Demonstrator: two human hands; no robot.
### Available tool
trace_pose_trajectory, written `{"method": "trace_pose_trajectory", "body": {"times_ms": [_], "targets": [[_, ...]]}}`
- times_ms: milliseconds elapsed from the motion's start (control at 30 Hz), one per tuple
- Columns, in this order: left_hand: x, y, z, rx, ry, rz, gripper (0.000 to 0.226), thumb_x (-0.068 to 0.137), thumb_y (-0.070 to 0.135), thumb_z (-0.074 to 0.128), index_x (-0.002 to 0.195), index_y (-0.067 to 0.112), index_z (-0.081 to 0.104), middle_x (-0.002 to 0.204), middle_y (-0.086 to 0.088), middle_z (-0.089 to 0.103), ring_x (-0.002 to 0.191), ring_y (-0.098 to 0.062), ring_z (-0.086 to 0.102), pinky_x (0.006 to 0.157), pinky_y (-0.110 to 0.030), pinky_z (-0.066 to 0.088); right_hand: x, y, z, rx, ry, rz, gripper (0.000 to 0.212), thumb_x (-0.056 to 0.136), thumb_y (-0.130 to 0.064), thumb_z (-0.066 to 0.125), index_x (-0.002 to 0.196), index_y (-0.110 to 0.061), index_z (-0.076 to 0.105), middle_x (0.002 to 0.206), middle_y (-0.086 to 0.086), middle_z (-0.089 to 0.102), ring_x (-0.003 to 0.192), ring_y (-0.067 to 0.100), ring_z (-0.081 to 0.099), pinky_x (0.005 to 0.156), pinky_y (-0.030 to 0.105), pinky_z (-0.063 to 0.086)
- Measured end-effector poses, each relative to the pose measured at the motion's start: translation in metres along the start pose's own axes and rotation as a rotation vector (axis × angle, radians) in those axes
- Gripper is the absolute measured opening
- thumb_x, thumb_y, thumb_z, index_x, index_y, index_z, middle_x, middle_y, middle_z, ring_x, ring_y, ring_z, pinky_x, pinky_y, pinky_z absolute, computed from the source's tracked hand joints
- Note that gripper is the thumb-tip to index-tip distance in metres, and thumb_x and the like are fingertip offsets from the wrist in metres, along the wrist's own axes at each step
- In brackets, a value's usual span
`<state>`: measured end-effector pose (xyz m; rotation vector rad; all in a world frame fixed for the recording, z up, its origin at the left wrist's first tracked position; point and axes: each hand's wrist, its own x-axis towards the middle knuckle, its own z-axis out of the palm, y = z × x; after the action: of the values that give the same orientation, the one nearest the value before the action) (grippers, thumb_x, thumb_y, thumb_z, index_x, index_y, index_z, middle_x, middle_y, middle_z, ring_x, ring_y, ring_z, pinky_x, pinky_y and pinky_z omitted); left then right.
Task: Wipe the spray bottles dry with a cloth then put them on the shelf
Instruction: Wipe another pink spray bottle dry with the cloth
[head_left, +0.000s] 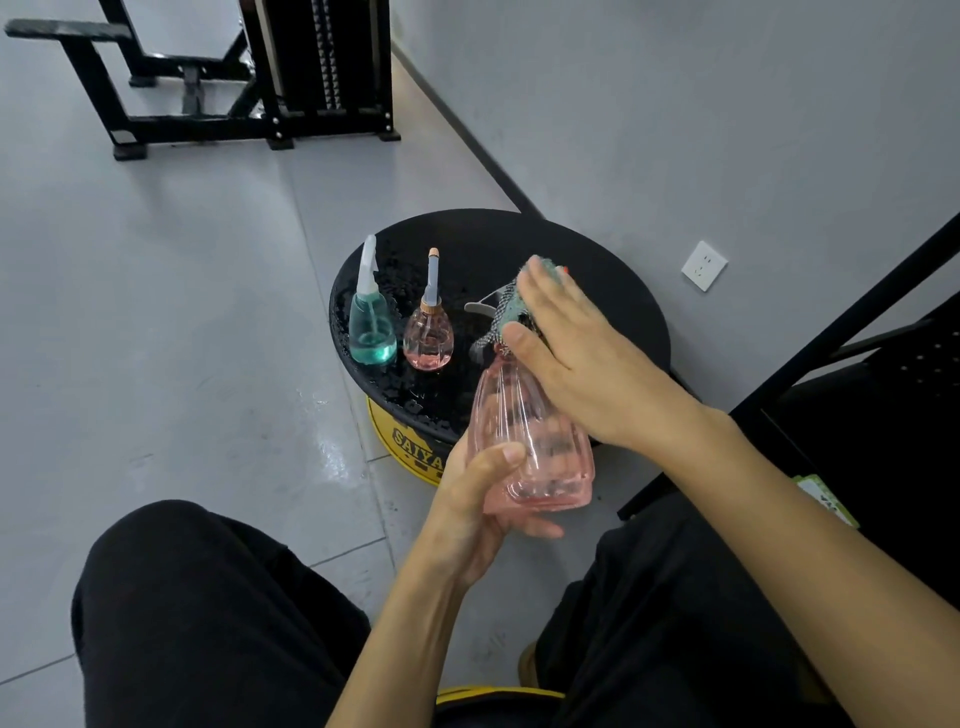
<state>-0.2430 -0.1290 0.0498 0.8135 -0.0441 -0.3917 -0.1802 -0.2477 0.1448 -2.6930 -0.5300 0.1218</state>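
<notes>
Exercise frame (249, 104): black steel, on the floor at 11 o'clock of the view, well apart from the work.
Teal bottle (371, 332): upright at 9 o'clock on the stool top, white trigger head, partly filled with teal liquid.
Small pink bottle (428, 340): upright just beside the teal bottle, at its 3 o'clock; slim nozzle with a tan tip.
Stool top (467, 244): round, black, beaded with droplets; yellow base (405, 447) below at 7 o'clock.
Left hand (478, 499): grasps the base of the large pink bottle, thumb across its front, fingers underneath.
Large pink bottle (530, 447): ribbed, clear, held off the surface over the stool's 5 o'clock edge, neck tilted towards 12 o'clock.
Cloth (511, 306): grey-green, wrapped over the bottle's spray head.
Right hand (582, 353): clasps the cloth onto the spray head, thumb on the near side, fingers laid over the top.
Wall socket (704, 265): white, at 3 o'clock of the stool.
Shelf (857, 332): black frame at 3 o'clock of the view; contents cannot be made out.
</notes>
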Motion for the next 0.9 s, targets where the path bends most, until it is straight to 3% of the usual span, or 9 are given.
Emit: {"method": "trace_pose_trajectory", "body": {"times_ms": [133,233,300,367,467,633,767,900], "targets": [[0.0,-0.003,0.001,0.008,-0.009,0.02,0.088,0.051,0.047,0.087,0.126,0.015,0.054,0.107,-0.011,0.072,0.085,-0.032,0.072,0.045,-0.032,0.057,-0.001,-0.009,0.007,-0.017,0.006,0.056,0.081,0.091,-0.063,0.016,0.153,-0.016,-0.005,0.16,-0.003,-0.015,0.145,0.009,-0.019,0.116,0.028,-0.007],[-0.001,-0.003,-0.003,0.002,0.011,0.014,0.084,0.051,0.043,0.084,0.126,0.017,0.055,0.103,-0.012,0.072,0.085,-0.032,0.072,0.043,-0.031,0.056,-0.007,-0.014,0.008,-0.051,-0.024,-0.093,0.08,0.088,-0.063,0.013,0.154,-0.018,0.007,0.161,-0.006,-0.004,0.146,0.005,-0.013,0.121,0.032,-0.001],[-0.001,-0.002,-0.004,-0.003,0.002,0.021,0.078,0.052,0.04,0.083,0.123,0.018,0.058,0.099,-0.011,0.074,0.08,-0.029,0.073,0.042,-0.031,0.056,-0.009,-0.012,0.002,-0.025,-0.046,-0.159,0.074,0.09,-0.058,0.015,0.152,-0.019,0.018,0.16,-0.01,0.005,0.145,0.0,-0.007,0.12,0.027,0.0],[-0.002,0.0,-0.002,-0.01,-0.007,0.008,0.094,0.046,0.044,0.088,0.127,0.01,0.055,0.099,-0.011,0.074,0.078,-0.027,0.073,0.042,-0.031,0.056,-0.006,-0.006,-0.004,-0.006,-0.049,-0.163,0.072,0.09,-0.056,0.015,0.152,-0.02,0.02,0.16,-0.01,0.008,0.145,0.0,-0.003,0.12,0.025,0.002],[-0.001,-0.001,0.002,-0.006,0.002,-0.008,0.117,0.038,0.052,0.091,0.133,0.001,0.045,0.103,-0.012,0.072,0.079,-0.026,0.072,0.043,-0.031,0.056,0.003,0.003,-0.01,-0.008,-0.048,-0.069,0.079,0.086,-0.061,0.012,0.153,-0.019,0.008,0.161,-0.006,-0.001,0.146,0.004,-0.008,0.121,0.03,0.0],[-0.001,-0.002,-0.002,0.002,0.014,0.011,0.108,0.042,0.054,0.089,0.129,0.005,0.049,0.098,-0.01,0.073,0.079,-0.026,0.072,0.043,-0.031,0.056,-0.005,-0.005,-0.003,0.023,-0.062,-0.101,0.079,0.085,-0.062,0.015,0.153,-0.02,0.012,0.161,-0.01,0.001,0.145,0.001,-0.007,0.118,0.022,-0.002],[-0.002,0.003,-0.003,0.026,0.031,0.004,0.118,0.04,0.055,0.089,0.132,-0.004,0.043,0.093,-0.011,0.074,0.075,-0.027,0.073,0.042,-0.03,0.056,-0.022,-0.012,-0.009,0.066,-0.059,-0.191,0.066,0.093,-0.054,0.019,0.151,-0.023,0.025,0.158,-0.015,0.016,0.143,-0.007,0.002,0.117,0.016,0.003],[-0.003,0.004,0.0,0.034,-0.004,0.017,0.116,0.041,0.054,0.089,0.133,0.001,0.043,0.097,-0.008,0.074,0.076,-0.024,0.072,0.043,-0.031,0.057,-0.011,0.0,-0.014,-0.047,-0.009,-0.223,0.065,0.098,-0.058,0.02,0.151,-0.022,0.026,0.159,-0.011,0.018,0.146,0.0,0.005,0.121,0.029,0.009]]}}
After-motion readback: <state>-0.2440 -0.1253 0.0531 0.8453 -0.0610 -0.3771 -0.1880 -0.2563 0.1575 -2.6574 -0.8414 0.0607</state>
